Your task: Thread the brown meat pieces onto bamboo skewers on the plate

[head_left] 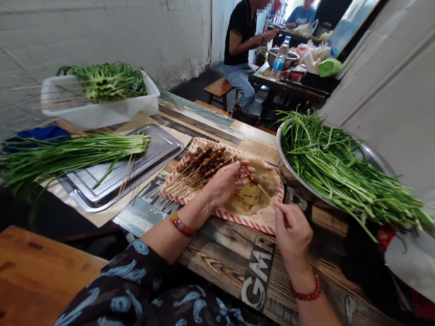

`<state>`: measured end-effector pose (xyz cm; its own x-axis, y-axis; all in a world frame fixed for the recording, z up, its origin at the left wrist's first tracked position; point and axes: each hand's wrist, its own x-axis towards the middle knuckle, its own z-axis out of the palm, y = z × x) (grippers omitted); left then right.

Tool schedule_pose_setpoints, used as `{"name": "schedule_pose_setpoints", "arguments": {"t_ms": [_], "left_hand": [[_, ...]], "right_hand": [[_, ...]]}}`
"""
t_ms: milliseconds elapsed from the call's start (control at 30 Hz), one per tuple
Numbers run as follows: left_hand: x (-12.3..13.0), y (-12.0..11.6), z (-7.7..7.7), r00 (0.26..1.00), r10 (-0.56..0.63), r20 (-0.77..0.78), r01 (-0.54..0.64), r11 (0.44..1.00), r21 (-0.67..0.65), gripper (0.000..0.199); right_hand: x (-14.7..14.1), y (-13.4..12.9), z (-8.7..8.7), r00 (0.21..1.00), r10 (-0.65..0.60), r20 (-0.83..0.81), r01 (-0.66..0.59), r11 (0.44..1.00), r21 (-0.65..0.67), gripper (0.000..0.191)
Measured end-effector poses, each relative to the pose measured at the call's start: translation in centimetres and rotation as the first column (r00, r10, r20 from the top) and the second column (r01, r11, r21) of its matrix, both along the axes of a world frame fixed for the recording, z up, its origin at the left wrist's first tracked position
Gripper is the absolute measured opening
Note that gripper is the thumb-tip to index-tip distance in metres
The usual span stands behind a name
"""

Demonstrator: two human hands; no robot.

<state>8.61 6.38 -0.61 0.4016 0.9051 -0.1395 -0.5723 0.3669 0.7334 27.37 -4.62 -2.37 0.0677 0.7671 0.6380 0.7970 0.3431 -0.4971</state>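
With its thumb and fingers, my right hand [291, 231] pinches the bare lower end of a thin wooden skewer [264, 190]. Glossy dark brown pieces are threaded along its upper part. My left hand [223, 184] is bent round that upper part, palm partly turned up, its fingers against the pieces. Beneath both hands lies a paper-lined tray [248, 222] with a red-and-white striped rim. A heap of similar brown skewers [204, 162] fills its left side, sticks pointing toward me. A yellowish patch with dark bits shows on the paper at right.
Long green stalks [87, 153] lie across a metal tray lid [153, 151] at left. Behind it, a white plastic tub [99, 115] holds more greens. A steel bowl [293, 178] heaped with greens stands at right. Two people sit farther back, near a water bottle [279, 61].
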Motion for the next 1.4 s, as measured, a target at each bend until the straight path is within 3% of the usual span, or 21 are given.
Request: {"name": "schedule_pose_setpoints", "arguments": {"t_ms": [167, 467, 600, 900, 1233, 1400], "left_hand": [[-0.6, 0.5, 0.0, 0.996, 0.085, 0.024, -0.085, 0.996, 0.001, 0.039], [-0.4, 0.5, -0.5, 0.993, 0.116, 0.017, -0.116, 0.993, 0.02, 0.031], [-0.2, 0.5, -0.7, 0.993, 0.11, 0.031, -0.111, 0.994, 0.023, 0.03], [-0.8, 0.5, 0.5, 0.991, 0.11, 0.072, -0.111, 0.994, 0.013, 0.033], [-0.4, 0.4, 0.2, 0.997, 0.058, 0.053, -0.06, 0.997, 0.054, 0.028], [0.0, 0.4, 0.0, 1.0, 0.024, 0.007, -0.025, 0.999, 0.045, 0.044]], "right_hand": [[0.1, 0.0, -0.4, 1.0, 0.003, -0.014, -0.004, 1.0, -0.007, 0.018], [0.0, 0.0, -0.7, 1.0, 0.024, -0.003, -0.024, 1.0, -0.002, 0.017], [-0.1, 0.0, -0.6, 1.0, 0.019, 0.004, -0.019, 1.0, 0.003, 0.016], [-0.4, -0.1, -0.1, 1.0, 0.027, -0.002, -0.027, 1.0, -0.008, 0.018], [-0.6, 0.1, 0.1, 0.999, 0.029, -0.013, -0.029, 1.0, 0.009, 0.017], [-0.5, 0.2, 0.3, 0.999, 0.005, -0.031, -0.005, 1.0, 0.012, 0.017]]}}
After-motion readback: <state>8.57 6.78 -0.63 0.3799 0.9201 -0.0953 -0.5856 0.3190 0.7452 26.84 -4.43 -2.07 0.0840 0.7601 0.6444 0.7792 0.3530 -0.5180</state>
